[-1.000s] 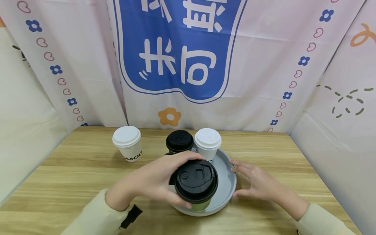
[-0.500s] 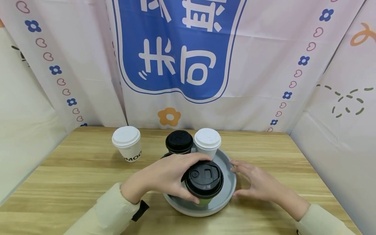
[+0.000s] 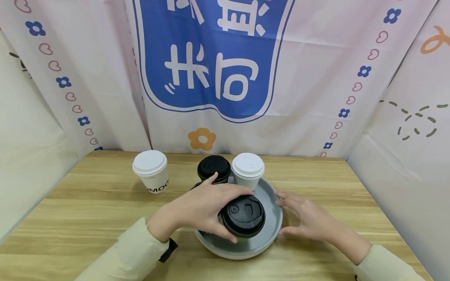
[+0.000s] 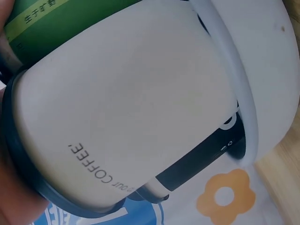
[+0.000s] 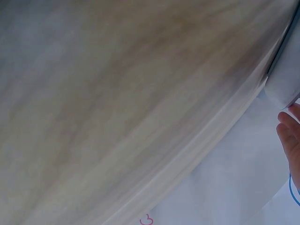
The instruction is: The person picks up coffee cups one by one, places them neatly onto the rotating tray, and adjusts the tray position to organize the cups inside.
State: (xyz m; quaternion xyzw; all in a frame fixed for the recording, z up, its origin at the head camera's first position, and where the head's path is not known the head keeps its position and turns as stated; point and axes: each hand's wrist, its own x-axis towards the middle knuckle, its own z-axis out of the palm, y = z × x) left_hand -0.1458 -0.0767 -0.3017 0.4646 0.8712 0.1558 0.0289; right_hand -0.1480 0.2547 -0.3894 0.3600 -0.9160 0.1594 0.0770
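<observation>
My left hand (image 3: 200, 210) spans the black lid of a green paper coffee cup (image 3: 242, 218), thumb on the near side and fingers on the far side. This cup stands over the front of a round grey tray (image 3: 272, 226). One finger sticks up in front of a black-lidded cup (image 3: 213, 168) at the back. Beside that is a white-lidded cup (image 3: 248, 166). A pale cup (image 4: 122, 93) printed "COFFEE" fills the left wrist view, mostly hidden under my left hand in the head view. My right hand (image 3: 309, 218) touches the tray's right rim with relaxed fingers, thumb apart.
Another white-lidded cup (image 3: 151, 171) stands on the wooden table (image 3: 88, 218), left of the tray. A printed cloth (image 3: 299, 97) hangs behind the table, and pale cloth walls (image 3: 415, 164) enclose its sides.
My left hand has moved the green cup right and slightly lower over the tray. Since half a second ago, one left finger has lifted. The right hand has stayed at the rim.
</observation>
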